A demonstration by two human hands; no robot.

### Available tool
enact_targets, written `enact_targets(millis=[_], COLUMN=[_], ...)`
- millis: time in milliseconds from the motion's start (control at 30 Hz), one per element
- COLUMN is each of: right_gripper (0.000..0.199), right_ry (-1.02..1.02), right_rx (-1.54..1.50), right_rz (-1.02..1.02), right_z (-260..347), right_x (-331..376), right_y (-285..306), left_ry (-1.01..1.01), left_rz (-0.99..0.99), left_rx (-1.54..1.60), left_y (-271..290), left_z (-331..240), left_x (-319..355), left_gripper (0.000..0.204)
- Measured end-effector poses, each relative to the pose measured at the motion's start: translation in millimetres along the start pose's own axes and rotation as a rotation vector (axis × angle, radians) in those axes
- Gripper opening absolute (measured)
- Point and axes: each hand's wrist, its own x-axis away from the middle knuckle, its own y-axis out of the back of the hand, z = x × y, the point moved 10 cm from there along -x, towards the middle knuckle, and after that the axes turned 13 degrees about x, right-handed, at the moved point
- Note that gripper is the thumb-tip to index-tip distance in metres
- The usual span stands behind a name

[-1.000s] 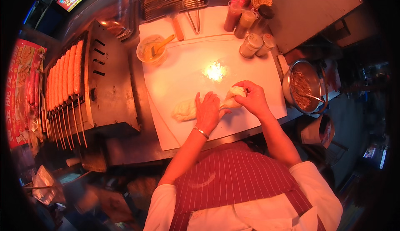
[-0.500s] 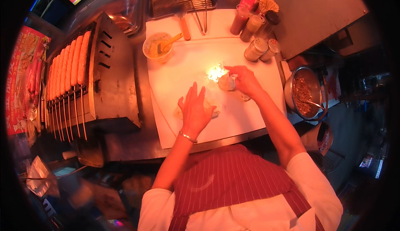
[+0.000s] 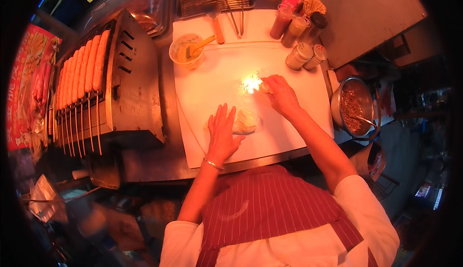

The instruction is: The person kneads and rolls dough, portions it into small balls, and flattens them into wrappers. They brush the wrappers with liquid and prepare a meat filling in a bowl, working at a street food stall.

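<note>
A flattened, pale lump of dough (image 3: 247,121) lies on the white board (image 3: 299,127). Beside its left edge is my left hand (image 3: 222,134), palm down, fingers stretched and thumb apart, with nothing gripped. Farther up the board my right hand (image 3: 283,95) has its fingers closed around a small pale piece of dough (image 3: 264,87), most of it hidden by the hand. Just left of those fingertips, strong glare washes out a patch of the board.
Sausages on sticks (image 3: 82,67) line the metal grill (image 3: 137,74) at left. A tub with an orange-handled tool (image 3: 185,55), sauce bottles (image 3: 281,22) and shakers (image 3: 299,56) stand along the board. A bowl of chopped filling (image 3: 351,105) sits right, a wire rack (image 3: 193,4) at the back.
My left hand has slid left off the dough lump, which now shows more fully. My right hand has gone from a pointing finger to fingers closed around the small piece.
</note>
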Motion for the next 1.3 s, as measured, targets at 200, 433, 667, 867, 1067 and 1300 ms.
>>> enact_targets(millis=[200,433,667,867,1067,1300], right_gripper=[0.068,0.070,0.058,0.075,0.091,0.072], right_ry=[0.194,0.303,0.307,0.418,0.283,0.084], right_rx=[0.254,-0.113,-0.195,0.145,-0.167,-0.186], right_rz=[-0.041,-0.155,0.111,-0.188,-0.095,0.140], right_z=[10.4,87.5,55.6,47.9,43.3,43.3], right_x=[18.8,63.7,49.1,81.9,76.3,66.7], right_y=[-12.0,-27.4,-41.1,-37.6,-20.3,-57.3], left_ry=[0.016,-0.072,-0.091,-0.213,-0.110,-0.252], left_rz=[0.050,-0.011,0.095,-0.029,-0.109,0.011], left_rx=[-0.085,-0.104,-0.038,-0.115,-0.047,-0.036], left_y=[4.0,5.5,33.5,39.5,43.8,-34.2], left_z=[-1.9,22.7,29.2,15.5,8.2,-26.0], left_x=[-4.0,-6.8,-4.8,29.8,22.3,-21.1], left_gripper=[0.102,0.079,0.046,0.063,0.075,0.065])
